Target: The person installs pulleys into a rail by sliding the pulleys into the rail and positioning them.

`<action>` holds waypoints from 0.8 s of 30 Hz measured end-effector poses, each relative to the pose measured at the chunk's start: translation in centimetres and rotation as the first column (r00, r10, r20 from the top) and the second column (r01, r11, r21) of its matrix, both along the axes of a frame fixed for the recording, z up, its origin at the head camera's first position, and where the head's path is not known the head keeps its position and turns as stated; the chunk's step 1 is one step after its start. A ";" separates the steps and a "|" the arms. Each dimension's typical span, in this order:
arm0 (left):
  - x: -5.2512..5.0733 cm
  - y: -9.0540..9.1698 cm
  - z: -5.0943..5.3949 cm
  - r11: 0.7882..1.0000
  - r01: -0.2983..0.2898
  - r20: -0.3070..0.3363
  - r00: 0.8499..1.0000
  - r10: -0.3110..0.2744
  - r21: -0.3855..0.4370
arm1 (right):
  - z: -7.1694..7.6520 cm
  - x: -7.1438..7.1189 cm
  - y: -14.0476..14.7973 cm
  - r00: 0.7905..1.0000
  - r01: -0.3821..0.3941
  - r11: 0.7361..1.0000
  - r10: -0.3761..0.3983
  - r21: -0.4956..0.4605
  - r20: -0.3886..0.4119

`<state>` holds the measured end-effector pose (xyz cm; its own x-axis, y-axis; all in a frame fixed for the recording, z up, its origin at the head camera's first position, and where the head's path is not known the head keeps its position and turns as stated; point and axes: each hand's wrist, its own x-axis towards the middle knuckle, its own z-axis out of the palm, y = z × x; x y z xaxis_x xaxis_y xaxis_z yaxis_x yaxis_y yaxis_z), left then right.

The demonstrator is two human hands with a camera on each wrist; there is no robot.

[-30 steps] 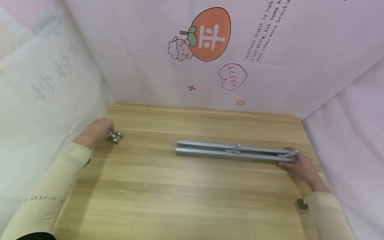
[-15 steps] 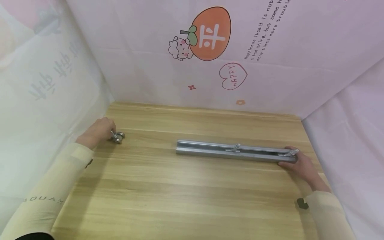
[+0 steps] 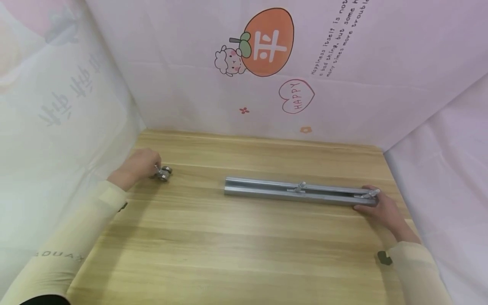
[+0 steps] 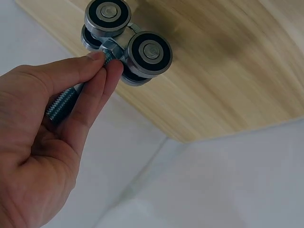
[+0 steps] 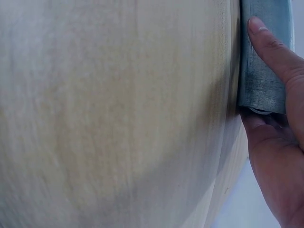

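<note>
My left hand pinches the threaded bolt of a roller trolley between thumb and fingers. Several bearing wheels sit on its metal body, and the trolley is at the left part of the table. On the right, my right hand grips the end of a grey metal track, thumb along its near side in the right wrist view. The slot of the track faces up. Two bolts stick out of it: one bolt past the middle, another bolt at the gripped end.
The wooden table carries the track crosswise, with bare wood between its left end and the trolley. A printed pink-white sheet rises behind the table's back edge. More sheeting hangs at the left and right sides.
My left hand has moved rightward with the trolley, closer to the track's left end. The right hand and the track have stayed in place.
</note>
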<state>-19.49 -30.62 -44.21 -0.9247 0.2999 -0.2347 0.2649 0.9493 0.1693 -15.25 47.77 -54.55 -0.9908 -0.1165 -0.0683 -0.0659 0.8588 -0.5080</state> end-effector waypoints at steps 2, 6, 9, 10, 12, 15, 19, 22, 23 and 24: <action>0.0 0.7 0.0 1.000 0.019 0.001 1.000 -0.019 0.012 | 0.0 0.0 0.0 1.000 0.000 1.000 0.000 -0.001 -0.002; 0.0 1.9 0.0 0.998 0.067 0.008 0.998 -0.067 0.022 | 0.0 -0.1 0.0 1.000 0.000 1.000 0.000 -0.002 -0.006; 0.1 2.9 0.2 0.996 0.082 0.018 0.996 -0.083 0.026 | 0.0 -0.1 0.0 1.000 -0.003 1.000 0.003 0.000 -0.005; 0.1 3.3 0.2 0.996 0.083 0.022 0.996 -0.084 0.025 | 0.0 -0.1 0.0 1.000 -0.003 1.000 0.003 0.002 -0.007; 0.1 4.0 0.2 0.995 0.092 0.017 0.996 -0.093 0.027 | -0.1 -0.1 0.1 1.000 -0.003 1.000 0.003 0.001 -0.007; 0.0 4.9 0.0 0.994 0.110 -0.004 0.994 -0.110 0.024 | -0.1 0.0 0.1 1.000 -0.001 1.000 0.001 0.000 -0.003; 0.1 6.0 -0.3 0.992 0.119 -0.015 0.993 -0.118 0.029 | 0.0 -0.1 0.0 1.000 -0.001 1.000 0.001 0.003 0.007; 0.1 6.7 -0.3 0.992 0.121 -0.007 0.993 -0.121 0.040 | 0.1 -0.1 -0.1 1.000 -0.001 1.000 0.001 0.002 0.004; 0.2 6.9 -0.2 0.992 0.121 -0.005 0.993 -0.121 0.045 | 0.1 -0.1 -0.1 1.000 -0.001 1.000 0.001 0.001 0.002; 0.2 7.1 -0.2 0.991 0.124 -0.007 0.992 -0.124 0.046 | 0.1 -0.1 -0.1 1.000 0.000 1.000 0.000 0.000 -0.001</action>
